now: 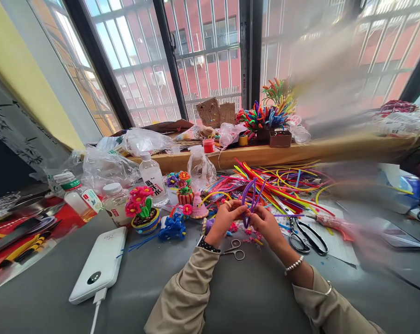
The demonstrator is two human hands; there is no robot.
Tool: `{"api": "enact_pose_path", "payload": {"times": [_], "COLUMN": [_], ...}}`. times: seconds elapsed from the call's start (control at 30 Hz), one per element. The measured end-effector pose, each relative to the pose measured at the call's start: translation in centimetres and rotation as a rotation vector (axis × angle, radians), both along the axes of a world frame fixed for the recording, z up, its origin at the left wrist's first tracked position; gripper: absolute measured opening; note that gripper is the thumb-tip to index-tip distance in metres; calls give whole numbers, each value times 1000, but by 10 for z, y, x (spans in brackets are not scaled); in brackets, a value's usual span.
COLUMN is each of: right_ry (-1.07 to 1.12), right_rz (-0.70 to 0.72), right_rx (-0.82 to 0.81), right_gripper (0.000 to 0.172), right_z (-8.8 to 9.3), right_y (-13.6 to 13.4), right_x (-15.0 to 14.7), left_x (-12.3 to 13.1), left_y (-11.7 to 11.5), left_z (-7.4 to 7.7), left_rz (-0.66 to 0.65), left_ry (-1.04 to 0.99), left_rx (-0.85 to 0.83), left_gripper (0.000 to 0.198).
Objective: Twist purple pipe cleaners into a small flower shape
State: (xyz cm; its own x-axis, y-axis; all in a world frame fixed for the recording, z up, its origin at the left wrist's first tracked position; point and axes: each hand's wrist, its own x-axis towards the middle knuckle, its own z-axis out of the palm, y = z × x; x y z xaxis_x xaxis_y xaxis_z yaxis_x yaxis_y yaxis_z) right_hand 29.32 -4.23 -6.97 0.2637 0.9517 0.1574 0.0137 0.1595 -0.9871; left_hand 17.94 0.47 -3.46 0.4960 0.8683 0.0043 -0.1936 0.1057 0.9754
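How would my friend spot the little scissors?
Over the grey table, find the left hand and right hand holding purple fuzzy stems. Just below and between them lie the little scissors. They're silver, and smaller than the black-handled scissors to the right.

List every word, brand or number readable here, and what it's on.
"mSE", seemingly: power bank.
"水": clear bottle; its other characters are blurred.
"东方", seemingly: bottle with green band.
Jar: red label too small to read.
Remaining print: too small or blurred.
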Motion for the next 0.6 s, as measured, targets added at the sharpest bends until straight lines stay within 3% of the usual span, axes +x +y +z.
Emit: {"api": "enact_pose_path", "payload": {"times": [0.17, 0.33, 0.6], "right_ry": [163, 201, 194], "right_rz": [28, 17, -26], "right_rx": [-43, -3, 72], "right_gripper": [22, 25, 25], "right_z": [3, 4, 1], "right_y": [-1, -2, -2], "right_x": [-1, 0, 2], "left_x": [-2, -5, -8], "left_y": [1, 2, 2], "left_z": [0, -2, -2], "left_rz": [-12, -133, -189], "left_ry": [-31, 62, 235], "left_rx": [-55, -74, 130], "left_gripper": [29, 26, 22]}}
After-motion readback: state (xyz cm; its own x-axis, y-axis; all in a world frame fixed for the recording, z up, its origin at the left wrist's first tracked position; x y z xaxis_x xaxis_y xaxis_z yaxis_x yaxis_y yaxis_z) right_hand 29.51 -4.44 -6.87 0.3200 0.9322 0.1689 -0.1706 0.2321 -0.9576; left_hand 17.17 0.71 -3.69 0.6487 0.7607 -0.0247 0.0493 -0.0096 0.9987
